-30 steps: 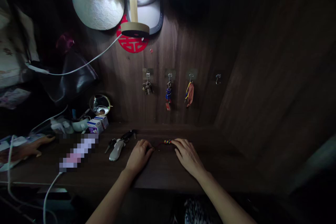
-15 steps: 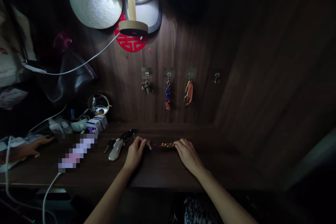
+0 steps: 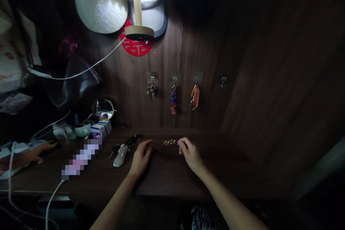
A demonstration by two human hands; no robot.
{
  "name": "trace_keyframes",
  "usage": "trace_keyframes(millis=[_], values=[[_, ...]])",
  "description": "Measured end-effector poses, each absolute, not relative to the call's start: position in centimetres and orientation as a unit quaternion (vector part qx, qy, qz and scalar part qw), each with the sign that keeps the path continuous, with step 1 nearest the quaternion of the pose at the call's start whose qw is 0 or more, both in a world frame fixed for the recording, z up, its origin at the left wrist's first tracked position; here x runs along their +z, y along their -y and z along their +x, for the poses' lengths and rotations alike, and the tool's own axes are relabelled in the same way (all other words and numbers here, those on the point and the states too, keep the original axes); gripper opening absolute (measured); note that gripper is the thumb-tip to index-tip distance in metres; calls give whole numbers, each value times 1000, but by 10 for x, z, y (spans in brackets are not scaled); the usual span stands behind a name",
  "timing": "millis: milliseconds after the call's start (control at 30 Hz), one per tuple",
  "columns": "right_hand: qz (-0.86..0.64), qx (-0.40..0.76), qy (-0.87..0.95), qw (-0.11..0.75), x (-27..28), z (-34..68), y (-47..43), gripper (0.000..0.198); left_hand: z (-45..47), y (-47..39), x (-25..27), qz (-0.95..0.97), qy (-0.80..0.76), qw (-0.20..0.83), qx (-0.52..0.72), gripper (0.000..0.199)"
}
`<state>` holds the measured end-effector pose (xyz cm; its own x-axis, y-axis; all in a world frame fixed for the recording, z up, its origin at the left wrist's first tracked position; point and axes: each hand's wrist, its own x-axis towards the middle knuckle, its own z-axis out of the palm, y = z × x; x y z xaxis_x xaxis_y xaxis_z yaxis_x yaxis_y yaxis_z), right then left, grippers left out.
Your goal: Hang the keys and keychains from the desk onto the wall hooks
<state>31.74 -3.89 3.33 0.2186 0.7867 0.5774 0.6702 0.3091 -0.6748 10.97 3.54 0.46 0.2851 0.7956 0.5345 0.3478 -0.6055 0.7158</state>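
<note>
My right hand [image 3: 191, 152] pinches one end of a braided multicolour cord [image 3: 170, 142], red, yellow, green and blue. The cord's other end arches down to the left to a small dark key piece [image 3: 159, 149] on the wooden desk; its shape is hard to make out. My left hand [image 3: 141, 158] rests on the desk left of that piece, apart from it, thumb and fingers spread with nothing between them. Beside my left hand lies a bunch of keys [image 3: 115, 148] with a silver oval fob [image 3: 121, 156] and a black part [image 3: 132, 139].
On the back panel, hooks carry a key bunch [image 3: 152, 92], blue and red keyrings [image 3: 173, 101] and an orange strap [image 3: 196, 97]; a bare hook [image 3: 224, 82] is further right. A lit lamp [image 3: 138, 10] hangs above. Boxes [image 3: 99, 129] and a round mirror [image 3: 104, 109] stand left.
My left hand has let go of the key end and its fingers have spread. My right hand keeps the cord, which has lifted into an arch. The view has shifted slightly.
</note>
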Motion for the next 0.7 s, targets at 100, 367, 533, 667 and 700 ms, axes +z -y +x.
trace_keyframes(millis=[100, 367, 533, 667, 700], values=[[-560, 108, 628, 529, 43, 299, 40, 31, 110, -26, 12, 817, -321, 206, 432, 34], [-552, 185, 579, 570, 26, 283, 32, 34, 111, -19, 13, 821, -358, 184, 404, 31], [-566, 195, 594, 537, 12, 290, 30, 26, 111, -18, 16, 818, -371, 209, 387, 34], [-575, 120, 641, 495, 13, 281, 32, 42, 111, -17, 18, 816, -366, 225, 386, 33], [-575, 104, 651, 484, 14, 278, 32, 42, 111, -17, 18, 816, -365, 227, 387, 32]])
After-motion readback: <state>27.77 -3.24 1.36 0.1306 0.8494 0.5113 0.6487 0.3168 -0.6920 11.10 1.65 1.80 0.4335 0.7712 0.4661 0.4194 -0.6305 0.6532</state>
